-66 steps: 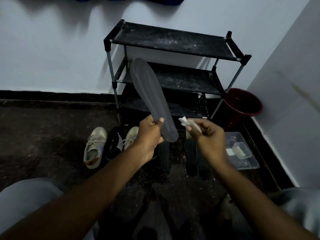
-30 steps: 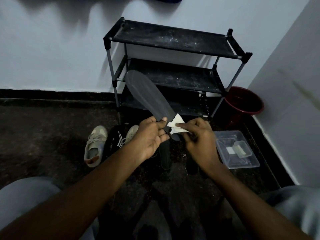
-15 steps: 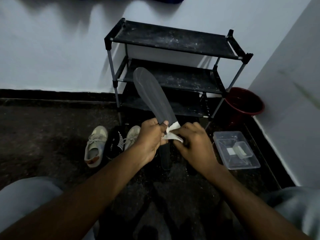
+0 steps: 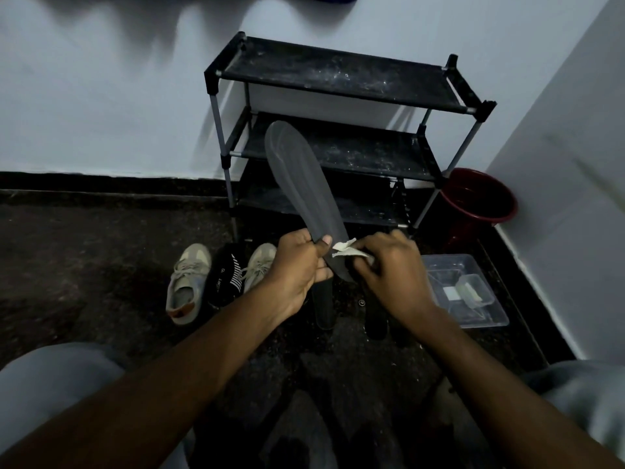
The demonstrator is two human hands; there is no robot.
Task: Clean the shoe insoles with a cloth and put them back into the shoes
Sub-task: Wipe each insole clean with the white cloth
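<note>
A long dark grey insole (image 4: 301,184) points up and away from me, gripped near its lower end by my left hand (image 4: 297,269). My right hand (image 4: 389,265) presses a small white cloth (image 4: 348,250) against that lower end, just right of my left thumb. Two more dark insoles (image 4: 323,306) (image 4: 375,319) lie on the floor under my hands, partly hidden. A pair of beige sneakers (image 4: 186,282) (image 4: 258,265) stands to the left with a black striped shoe (image 4: 225,275) between them.
A black three-tier shoe rack (image 4: 338,76) stands against the white wall ahead. A dark red bucket (image 4: 477,201) sits in the right corner. A clear plastic container (image 4: 463,289) with small items rests on the dark floor at right. My knees frame the bottom corners.
My right hand brought the cloth from beside the insole onto its lower end. The insole tipped lower, then rose again.
</note>
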